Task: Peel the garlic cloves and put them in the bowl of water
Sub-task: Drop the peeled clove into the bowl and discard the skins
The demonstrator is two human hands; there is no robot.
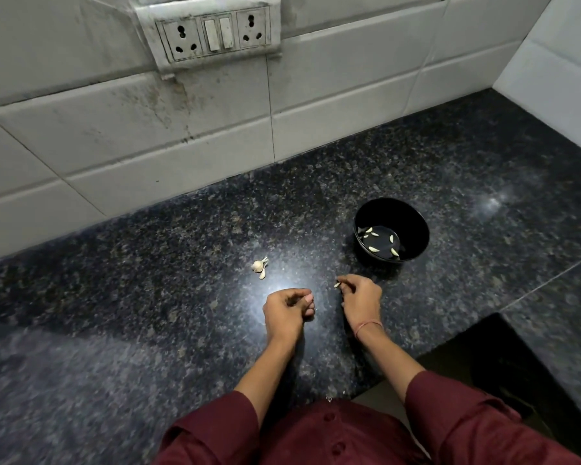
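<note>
Right hand [361,297] pinches a small pale clove [337,284], near the round black bowl [413,223] where smooth peeled cloves [373,249] sit in water. Left hand [287,308] is curled, nothing visible in it. A papery garlic bulb [259,264] lies on the speckled glossy granite surface [182,297], left of both hands.

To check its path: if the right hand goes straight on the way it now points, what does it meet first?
Probably nothing near: the right hand, pinching a clove, points up-left, passing between the bowl and the garlic head over bare counter toward the tiled wall. Depth is unclear.
</note>
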